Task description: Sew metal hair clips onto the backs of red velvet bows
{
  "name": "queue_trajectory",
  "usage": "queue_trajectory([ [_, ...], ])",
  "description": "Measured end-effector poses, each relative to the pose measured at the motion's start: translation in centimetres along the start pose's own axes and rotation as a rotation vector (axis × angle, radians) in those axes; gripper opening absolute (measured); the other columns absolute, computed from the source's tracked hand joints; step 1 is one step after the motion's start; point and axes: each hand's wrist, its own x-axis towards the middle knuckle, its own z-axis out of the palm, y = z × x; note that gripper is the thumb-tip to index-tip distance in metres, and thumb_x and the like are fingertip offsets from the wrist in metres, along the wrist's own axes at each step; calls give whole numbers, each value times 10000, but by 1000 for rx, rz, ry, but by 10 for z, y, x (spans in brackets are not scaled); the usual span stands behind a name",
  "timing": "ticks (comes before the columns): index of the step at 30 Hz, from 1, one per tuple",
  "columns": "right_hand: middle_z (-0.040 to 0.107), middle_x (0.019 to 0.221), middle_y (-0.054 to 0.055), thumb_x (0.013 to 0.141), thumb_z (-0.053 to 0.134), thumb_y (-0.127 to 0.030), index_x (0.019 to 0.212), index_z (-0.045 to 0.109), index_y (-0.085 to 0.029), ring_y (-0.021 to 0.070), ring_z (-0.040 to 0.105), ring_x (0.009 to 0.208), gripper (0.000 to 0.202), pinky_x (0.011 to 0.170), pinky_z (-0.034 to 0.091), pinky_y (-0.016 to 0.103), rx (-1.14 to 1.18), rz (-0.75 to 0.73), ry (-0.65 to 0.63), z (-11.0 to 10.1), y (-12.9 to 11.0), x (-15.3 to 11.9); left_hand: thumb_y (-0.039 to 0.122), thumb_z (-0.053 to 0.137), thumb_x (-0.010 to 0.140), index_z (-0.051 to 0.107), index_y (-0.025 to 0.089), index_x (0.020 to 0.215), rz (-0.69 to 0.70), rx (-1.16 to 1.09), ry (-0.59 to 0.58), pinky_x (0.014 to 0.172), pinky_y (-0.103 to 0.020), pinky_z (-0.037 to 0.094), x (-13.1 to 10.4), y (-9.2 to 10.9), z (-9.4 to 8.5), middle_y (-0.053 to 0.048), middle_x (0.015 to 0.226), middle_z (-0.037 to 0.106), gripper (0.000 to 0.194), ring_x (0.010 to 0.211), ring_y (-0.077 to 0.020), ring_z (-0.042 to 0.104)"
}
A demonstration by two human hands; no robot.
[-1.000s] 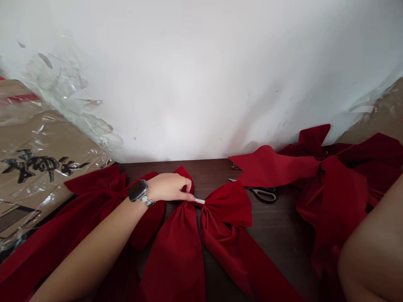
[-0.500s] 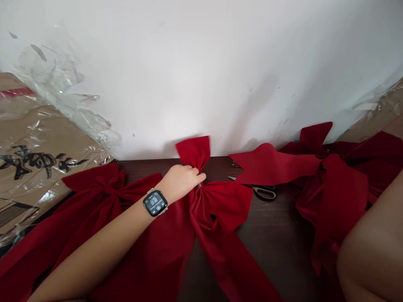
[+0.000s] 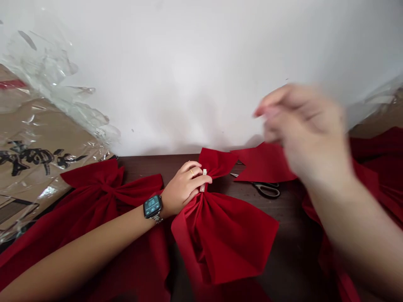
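My left hand [image 3: 189,182], with a watch at the wrist and a ring, is closed around the gathered middle of a red fabric bow [image 3: 236,235]. A small pale clip [image 3: 203,180] shows at that middle beside my fingers. Raised in front of the wall, my right hand [image 3: 302,126] is blurred; its thumb and fingers are curled together as in a pinch. What they hold, if anything, cannot be made out. A pair of scissors [image 3: 267,189] with dark handles lies on the dark table [image 3: 283,222], partly under a red ribbon end [image 3: 261,163].
Another red bow [image 3: 107,191] rests at the left. More red fabric [image 3: 384,167] is heaped at the right, behind my right arm. A cardboard box [image 3: 37,134] wrapped in clear plastic stands at far left. The white wall [image 3: 176,63] rises behind the table.
My right hand has come up into view on the right. The bow in my left hand has been turned, its large loop now toward me and the clip's pale face showing.
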Motion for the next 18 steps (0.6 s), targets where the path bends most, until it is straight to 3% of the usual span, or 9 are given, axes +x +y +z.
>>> queue_trajectory([
  [4,593,669,-29,877,521,-169,811,566,-193,92,536,574,83,546,399,204,-213,143,-466,36,45,-35,196,337,940,626,248,1105,-230,-211,-124,869,-374,397,-14,15,10,-57,990,607,337,918,-219,459],
  [6,562,619,-41,858,548,-195,804,572,-191,86,496,534,59,513,352,200,-364,195,-604,45,73,-56,245,293,966,648,230,1035,-345,-286,-150,837,-355,397,-17,22,14,-58,979,612,363,887,-205,475],
  [10,509,574,-55,805,615,-212,778,563,-181,78,424,489,67,483,276,200,-483,233,-610,46,112,-82,453,568,855,664,227,895,-413,-233,-215,793,-353,384,-16,29,24,-47,906,603,249,872,-218,492],
  [14,545,608,-33,833,600,-213,778,577,-183,95,460,527,67,511,285,206,-497,237,-622,42,122,-85,224,559,833,628,223,915,-404,-279,-204,801,-341,394,-15,25,27,-30,854,590,107,846,-196,507],
  [18,637,698,-7,872,563,-187,902,631,-201,120,543,594,75,572,342,214,-503,188,-699,38,125,-84,121,586,739,535,216,1057,-446,-450,-206,776,-300,439,-14,22,23,-3,829,553,335,824,-175,513],
])
